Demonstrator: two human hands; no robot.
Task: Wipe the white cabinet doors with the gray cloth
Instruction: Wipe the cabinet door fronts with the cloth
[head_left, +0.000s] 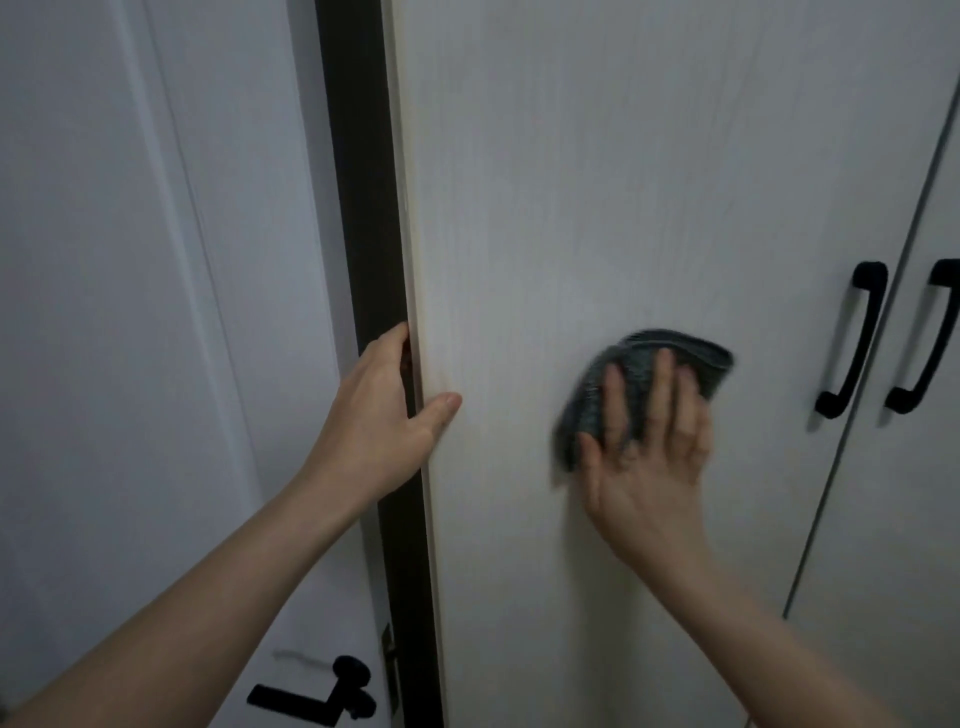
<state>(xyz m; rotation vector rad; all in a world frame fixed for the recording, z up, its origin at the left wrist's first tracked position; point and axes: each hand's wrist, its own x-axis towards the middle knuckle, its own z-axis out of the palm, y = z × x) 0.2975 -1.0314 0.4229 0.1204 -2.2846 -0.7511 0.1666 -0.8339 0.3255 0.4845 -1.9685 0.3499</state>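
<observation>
The left hand (382, 415) is curled round the cabinet door (597, 208) edge, its fingers hidden behind it. The gray cloth (644, 374), blurred, is pressed mid-door under the right hand (649, 457), fingers straight. Two black handles (852, 343) are seen; the second is cut off.

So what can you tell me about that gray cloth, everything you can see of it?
The gray cloth looks like a dark gray ribbed or knitted fabric, bunched or folded rather than spread flat. It lies against the white cabinet door, left of the black handle. The right hand presses it there with straight, spread fingers, covering its lower part; its upper edge shows above the fingertips. It is blurred, so finer detail is unclear.
</observation>
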